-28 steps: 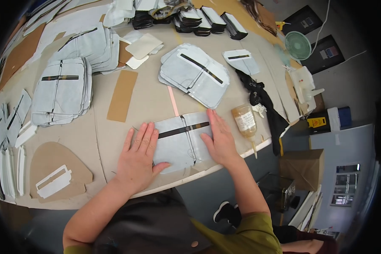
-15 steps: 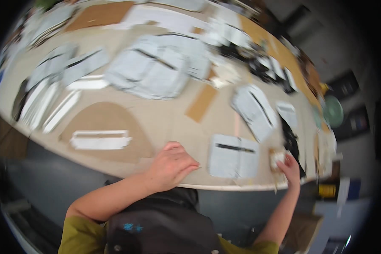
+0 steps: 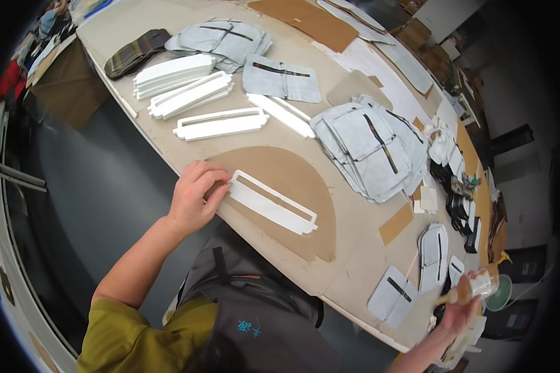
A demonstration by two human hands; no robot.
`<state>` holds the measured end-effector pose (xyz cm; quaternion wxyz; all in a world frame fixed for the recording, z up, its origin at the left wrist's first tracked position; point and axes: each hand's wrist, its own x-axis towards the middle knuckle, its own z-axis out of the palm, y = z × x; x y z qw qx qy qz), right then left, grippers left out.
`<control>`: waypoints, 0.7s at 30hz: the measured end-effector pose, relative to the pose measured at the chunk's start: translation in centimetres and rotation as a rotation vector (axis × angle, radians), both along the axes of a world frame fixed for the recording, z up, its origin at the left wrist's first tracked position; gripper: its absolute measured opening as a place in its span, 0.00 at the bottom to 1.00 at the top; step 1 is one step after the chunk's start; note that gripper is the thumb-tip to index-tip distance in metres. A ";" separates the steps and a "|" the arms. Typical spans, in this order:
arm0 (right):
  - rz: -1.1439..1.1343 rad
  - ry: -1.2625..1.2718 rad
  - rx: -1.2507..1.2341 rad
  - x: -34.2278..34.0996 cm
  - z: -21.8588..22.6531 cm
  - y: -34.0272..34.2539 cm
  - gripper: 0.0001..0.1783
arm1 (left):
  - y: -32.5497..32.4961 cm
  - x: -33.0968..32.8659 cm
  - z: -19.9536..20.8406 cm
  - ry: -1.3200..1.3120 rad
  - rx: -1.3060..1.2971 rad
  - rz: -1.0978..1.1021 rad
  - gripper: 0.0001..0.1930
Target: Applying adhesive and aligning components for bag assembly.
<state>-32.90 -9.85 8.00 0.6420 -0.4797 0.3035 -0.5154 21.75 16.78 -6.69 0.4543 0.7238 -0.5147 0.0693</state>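
Note:
My left hand point(image 3: 196, 194) is at the table's near edge, thumb and fingers pinched on the left end of a white slotted strip point(image 3: 270, 210). That strip lies flat on a brown rounded board point(image 3: 314, 177) and has one long narrow opening. Off to the right, my right hand point(image 3: 459, 316) is wrapped round a clear squeeze bottle point(image 3: 480, 284) with yellowish contents. The bottle is tilted, its narrow tip toward the left. Close to that hand lie light grey fabric panels with dark zip slits, a squarish one point(image 3: 392, 296) and a longer one point(image 3: 434, 258).
Stacks of white slotted strips point(image 3: 174, 76) lie at the far left, beside a dark striped cloth piece point(image 3: 137, 53). A large pile of grey panels point(image 3: 370, 146) sits mid-table. Black and white pieces point(image 3: 460, 208) line the right. A green round container point(image 3: 499, 292) stands beyond the bottle.
My view has swung left. My left hand, closed near the table edge before, now pinches the white strip on the brown board. My right hand has raised the bottle off the table.

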 end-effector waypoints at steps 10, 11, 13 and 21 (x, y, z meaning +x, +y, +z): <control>0.557 -0.211 0.100 37.3 -6.6 2.6 0.41 | 0.4 0.9 -2.7 0.034 -0.111 -0.121 0.15; 0.564 -0.206 0.105 39.1 -7.1 3.1 0.41 | 0.5 0.8 -3.1 0.038 -0.128 -0.098 0.14; 0.509 -0.064 0.211 41.9 -8.1 3.8 0.32 | 0.5 0.8 -3.2 0.014 -0.128 -0.078 0.13; 0.472 0.051 0.197 46.7 -9.6 5.7 0.29 | 0.0 0.8 -4.1 -0.044 -0.191 -0.045 0.14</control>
